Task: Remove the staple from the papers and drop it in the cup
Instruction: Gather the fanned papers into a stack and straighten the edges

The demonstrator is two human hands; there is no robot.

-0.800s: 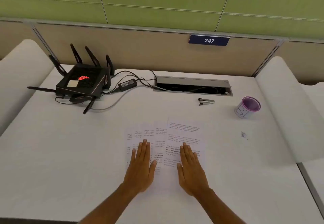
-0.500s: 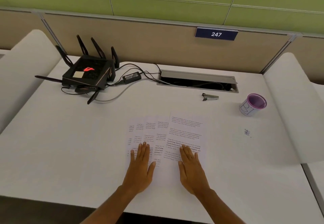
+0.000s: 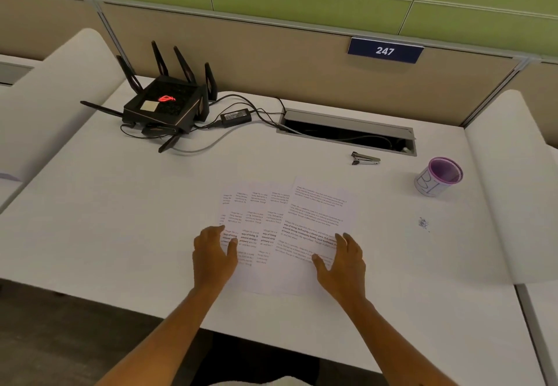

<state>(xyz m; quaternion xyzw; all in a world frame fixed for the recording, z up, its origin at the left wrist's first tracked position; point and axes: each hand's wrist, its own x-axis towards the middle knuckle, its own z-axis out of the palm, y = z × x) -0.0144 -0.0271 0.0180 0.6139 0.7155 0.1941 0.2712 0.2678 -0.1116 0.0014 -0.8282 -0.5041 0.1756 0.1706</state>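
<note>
Several printed papers (image 3: 290, 219) lie fanned out on the white desk (image 3: 120, 219) in front of me. My left hand (image 3: 213, 257) is at the fan's left edge, fingers loosely bent, fingertips touching the sheets. My right hand (image 3: 342, 263) is at the right edge of the top sheet, fingers spread and relaxed. Neither hand holds anything. A small metal stapler tool (image 3: 365, 158) lies beyond the papers. The white cup with a purple rim (image 3: 437, 176) stands at the right. I cannot make out the staple.
A black router (image 3: 167, 104) with antennas, its power brick (image 3: 236, 116) and cables sit at the back left. An open cable hatch (image 3: 347, 131) is at the back centre. A small grey speck (image 3: 423, 223) lies right of the papers. Padded dividers flank the desk.
Both hands have moved apart, from lying flat side by side on the middle of the papers to the fan's left and right edges. The view has shifted to the left.
</note>
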